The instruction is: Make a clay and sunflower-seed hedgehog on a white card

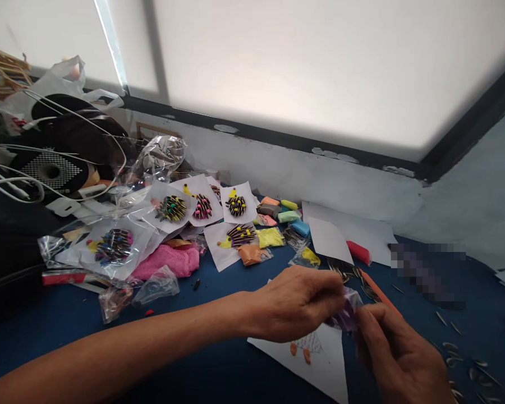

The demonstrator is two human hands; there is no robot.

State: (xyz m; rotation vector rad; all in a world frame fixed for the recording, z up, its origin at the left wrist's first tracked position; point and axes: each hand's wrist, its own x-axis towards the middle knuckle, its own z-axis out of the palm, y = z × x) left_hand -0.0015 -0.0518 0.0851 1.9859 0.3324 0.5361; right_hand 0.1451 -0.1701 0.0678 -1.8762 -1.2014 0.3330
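Note:
Between my two hands is a small clear plastic packet of purple modelling clay (347, 315). The fingers of my left hand (297, 300) pinch one side of it, and my right hand (404, 348) grips the other. Partly covered by my left hand, a white sheet of paper (326, 373) lies on the blue table with a pencil-drawn body and two orange clay feet (306, 356). Just behind the hands, striped sunflower seeds (367, 287) lie beside a long orange stick-like object (379, 292).
Finished hedgehog pictures (236, 205) of clay and seeds lie at the back left. Coloured clay packets (270, 237) sit in the middle, near a red clay packet (358, 252). A pink cloth (174, 261) lies left, loose seeds (452, 350) right. Cables (25, 182) clutter the far left.

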